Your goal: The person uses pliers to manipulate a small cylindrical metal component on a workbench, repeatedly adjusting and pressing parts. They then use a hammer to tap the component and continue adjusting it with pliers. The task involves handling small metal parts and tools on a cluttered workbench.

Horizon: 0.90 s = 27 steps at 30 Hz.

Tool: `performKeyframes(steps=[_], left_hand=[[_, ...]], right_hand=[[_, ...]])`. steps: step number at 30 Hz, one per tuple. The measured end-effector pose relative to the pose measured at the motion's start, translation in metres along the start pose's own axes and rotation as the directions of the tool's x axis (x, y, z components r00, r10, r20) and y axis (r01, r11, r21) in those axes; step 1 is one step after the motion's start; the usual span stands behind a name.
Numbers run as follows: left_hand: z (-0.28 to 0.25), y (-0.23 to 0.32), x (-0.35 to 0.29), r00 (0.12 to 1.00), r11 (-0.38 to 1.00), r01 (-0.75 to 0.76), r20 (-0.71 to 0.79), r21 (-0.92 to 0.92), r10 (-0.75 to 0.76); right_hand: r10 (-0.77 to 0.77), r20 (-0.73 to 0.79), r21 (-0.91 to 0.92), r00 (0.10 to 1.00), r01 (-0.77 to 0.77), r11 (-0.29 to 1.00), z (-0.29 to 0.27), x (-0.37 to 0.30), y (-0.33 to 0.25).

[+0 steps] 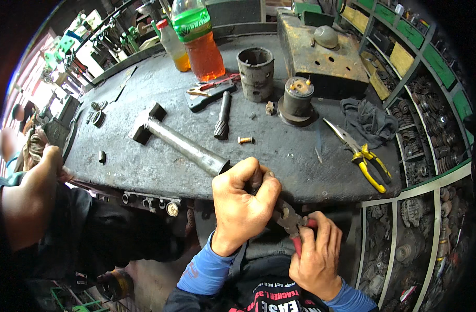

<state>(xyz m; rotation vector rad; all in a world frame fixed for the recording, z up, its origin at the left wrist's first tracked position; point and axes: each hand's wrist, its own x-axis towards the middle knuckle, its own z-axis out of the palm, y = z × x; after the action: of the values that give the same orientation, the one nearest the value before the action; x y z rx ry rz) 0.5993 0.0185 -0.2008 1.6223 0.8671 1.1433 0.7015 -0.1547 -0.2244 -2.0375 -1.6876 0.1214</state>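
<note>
My left hand is closed in a fist in front of the bench edge, around a dark part mostly hidden by the fingers. My right hand grips the red-handled pliers, whose jaws point up toward my left fist. What the jaws touch is hidden. A hammer with a metal handle lies on the bench, its handle end right beside my left knuckles. Behind lie a small brass bolt and a fluted metal shaft. Yellow-and-black long-nose pliers rest to the right.
On the dark workbench stand a rusty metal cylinder, a flanged cylinder, a bottle of red liquid and a rusty box. A dark rag lies right. Another person's arm is at left.
</note>
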Motion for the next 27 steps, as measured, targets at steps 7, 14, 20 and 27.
performKeyframes(steps=[7,14,20,27], left_hand=[[-0.006,-0.003,0.028,0.993,0.916,0.017,0.114,-0.400,0.032],[-0.010,-0.020,0.035,0.980,0.797,-0.053,0.122,-0.602,0.157],[-0.014,-0.022,0.037,0.980,0.773,-0.059,0.111,-0.632,0.165],[-0.016,-0.024,0.038,0.969,0.767,-0.058,0.148,-0.639,0.196]], right_hand=[[-0.216,0.686,0.713,0.694,-0.701,0.014,-0.018,0.002,0.032],[-0.490,0.593,0.642,0.639,-0.743,-0.191,-0.021,0.031,0.028],[-0.514,0.570,0.627,0.642,-0.743,-0.234,-0.014,0.033,0.026],[-0.516,0.563,0.602,0.646,-0.748,-0.279,-0.008,0.035,0.024]])
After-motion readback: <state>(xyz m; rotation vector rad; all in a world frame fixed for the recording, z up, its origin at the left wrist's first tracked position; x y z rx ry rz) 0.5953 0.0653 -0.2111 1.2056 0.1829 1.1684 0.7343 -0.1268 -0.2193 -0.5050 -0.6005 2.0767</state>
